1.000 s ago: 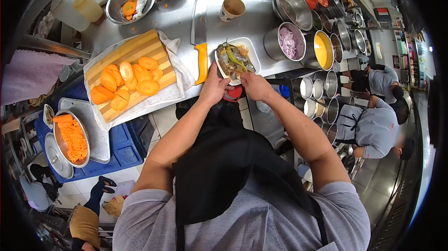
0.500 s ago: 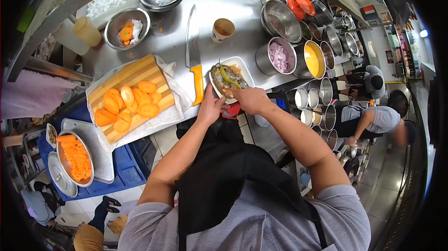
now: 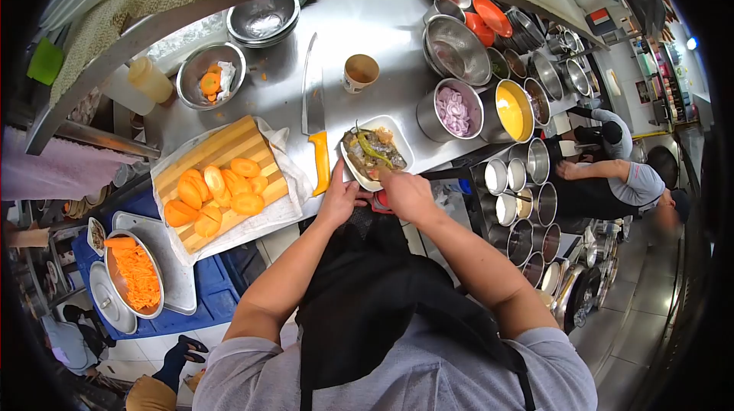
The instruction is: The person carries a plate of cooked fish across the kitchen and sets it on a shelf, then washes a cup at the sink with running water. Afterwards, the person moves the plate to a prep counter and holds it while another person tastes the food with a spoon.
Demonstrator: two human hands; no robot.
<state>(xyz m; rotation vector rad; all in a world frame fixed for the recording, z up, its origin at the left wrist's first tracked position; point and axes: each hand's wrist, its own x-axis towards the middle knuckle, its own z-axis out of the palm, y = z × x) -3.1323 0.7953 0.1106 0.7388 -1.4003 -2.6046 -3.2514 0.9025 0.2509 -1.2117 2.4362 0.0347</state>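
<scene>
A small white dish (image 3: 407, 136) sits at the near edge of the steel counter. In it lies dark, greyish food (image 3: 359, 152) with a long green chili pepper (image 3: 372, 149) on top. My left hand (image 3: 341, 198) grips the dish at its near left side. My right hand (image 3: 407, 194) is closed at the near right rim, its fingertips reaching the food; what they pinch is hidden. Left of the dish lies a large knife (image 3: 320, 162) with a yellow handle. A red object (image 3: 381, 201) shows partly below the dish, between my hands.
Thick carrot slices (image 3: 222, 189) lie on a striped cutting board (image 3: 172, 174) over a cloth. Behind the dish stands a paper cup (image 3: 359, 74). Pots of chopped onion (image 3: 453, 111) and yellow liquid (image 3: 514, 109) are at right. Grated carrot (image 3: 138, 277) fills a bowl at lower left. Co-workers stand at right.
My view has tilted, so the counter and dish sit slightly lower in the picture. Both hands stay at the dish. At right, a co-worker's arm has shifted.
</scene>
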